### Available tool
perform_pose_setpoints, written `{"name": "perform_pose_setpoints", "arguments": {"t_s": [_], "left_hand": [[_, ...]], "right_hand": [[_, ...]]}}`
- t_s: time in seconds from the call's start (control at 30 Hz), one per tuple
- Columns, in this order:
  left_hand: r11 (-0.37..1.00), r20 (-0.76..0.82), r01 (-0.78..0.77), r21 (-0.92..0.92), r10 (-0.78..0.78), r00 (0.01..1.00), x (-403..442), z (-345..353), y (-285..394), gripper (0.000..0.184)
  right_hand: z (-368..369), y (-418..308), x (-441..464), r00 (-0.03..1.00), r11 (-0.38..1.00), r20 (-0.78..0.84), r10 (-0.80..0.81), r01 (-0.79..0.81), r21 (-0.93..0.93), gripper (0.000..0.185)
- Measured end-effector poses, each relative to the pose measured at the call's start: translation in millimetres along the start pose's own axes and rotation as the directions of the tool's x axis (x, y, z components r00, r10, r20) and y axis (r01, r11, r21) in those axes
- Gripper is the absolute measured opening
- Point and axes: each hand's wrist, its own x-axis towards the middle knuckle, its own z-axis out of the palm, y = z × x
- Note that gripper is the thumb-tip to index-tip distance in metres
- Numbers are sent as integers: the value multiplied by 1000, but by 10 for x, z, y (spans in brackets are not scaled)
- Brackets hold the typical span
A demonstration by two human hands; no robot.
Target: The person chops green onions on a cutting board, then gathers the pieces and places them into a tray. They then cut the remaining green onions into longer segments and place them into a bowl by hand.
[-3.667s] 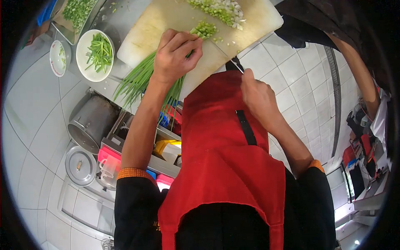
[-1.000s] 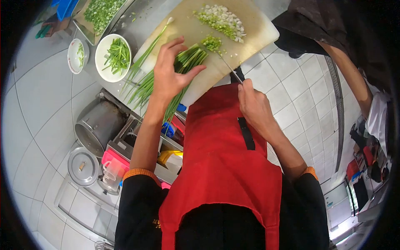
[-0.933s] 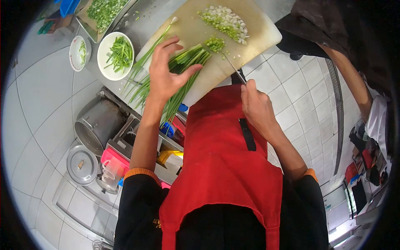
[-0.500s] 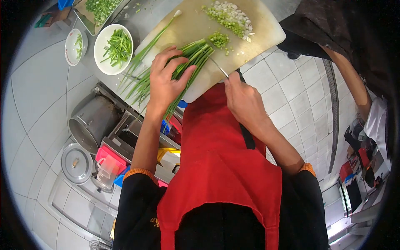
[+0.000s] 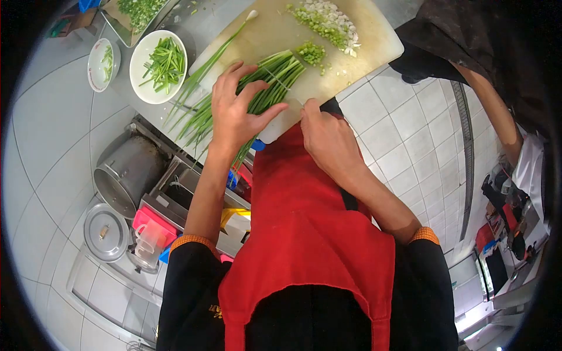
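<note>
Pale floor tiles flank the white cutting board in your head view. On it lies the green onion bunch, under your left hand, fingers and thumb spread; your right hand is closed around the knife, its blade crossing the bunch.

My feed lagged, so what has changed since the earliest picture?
The left hand has opened from its closed grip on the green onions and lies spread over them. The right hand, still gripping the knife, has moved left, laying it across them. The cutting board and bowl of cut greens stayed put.
</note>
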Motion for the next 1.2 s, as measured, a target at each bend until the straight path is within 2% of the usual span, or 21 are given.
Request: {"name": "perform_pose_setpoints", "arguments": {"t_s": [0.13, 0.23, 0.3, 0.37, 0.47, 0.57, 0.67, 0.93, 1.2], "left_hand": [[999, -26, -27, -43, 26, 999, -24, 44, -18, 37], [996, -21, 23, -82, -25, 999, -94, 99, -18, 34], [998, -32, -9, -68, 7, 999, -130, 139, -30, 37], [996, -54, 9, -86, -14, 998, -154, 148, -16, 36], [980, -93, 106, -170, -123, 988, -107, 39, 40, 35], [977, -105, 150, -149, -167, 980, -114, -73, -13, 30], [991, -68, 110, -77, -115, 991, -161, -107, -115, 18], [989, -63, 141, -52, -145, 987, -131, -71, -29, 17], [981, -74, 192, -2, -191, 979, 25, 75, 109, 15]], "right_hand": [[70, 6, 21, 1000, 1000, -7, -11, 11, -24, 13], [85, 2, 5, 1000, 999, -21, -11, 10, -43, 13], [79, -8, -13, 999, 998, -5, 53, -53, 37, 17], [65, -16, -19, 999, 996, -22, 26, -24, 85, 15], [52, 17, -31, 997, 989, -75, 5, 6, 147, 14], [15, 56, -22, 993, 984, -119, 13, 9, 177, 16], [-16, 74, -9, 993, 984, -117, 28, -6, 178, 16], [-66, 14, 22, 992, 981, -127, 23, 2, 193, 16], [-163, 38, 44, 987, 969, -119, 108, -78, 234, 14]]}}
